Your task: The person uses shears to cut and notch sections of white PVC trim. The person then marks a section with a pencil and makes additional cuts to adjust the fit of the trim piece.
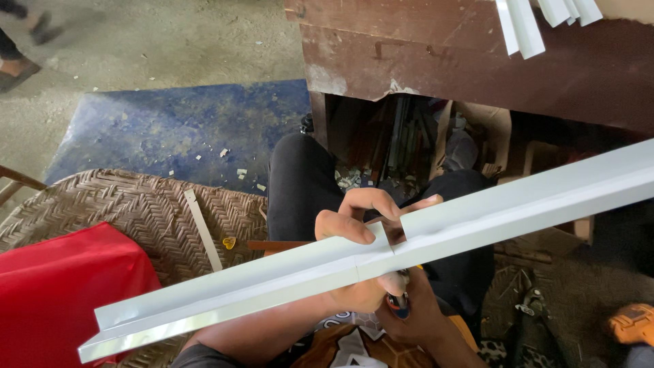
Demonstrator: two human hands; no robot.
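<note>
The long white angled sheet-metal strip (368,255) lies diagonally across the view, low at the left and rising toward the right, above the person's lap. A V-shaped notch is open in its upper flange at mid-length, so the step in hand appears to be notching or cutting the flange.

Left hand (357,221): fingers curled over the upper flange just beside the notch, closed on the strip and steadying it from behind.

Right hand (409,310): below the strip, closed around a tool with a red-and-blue handle (399,303); the working end is hidden behind the strip, so its type cannot be told.

Any further work at the notch would call for a firm hold close to the cut edge and fingers kept off the sharp metal.

Surroundings: a woven cane seat (146,208) with red fabric (61,286) at left; a brown wooden tabletop (477,61) ahead carrying further white strips (521,24).
</note>
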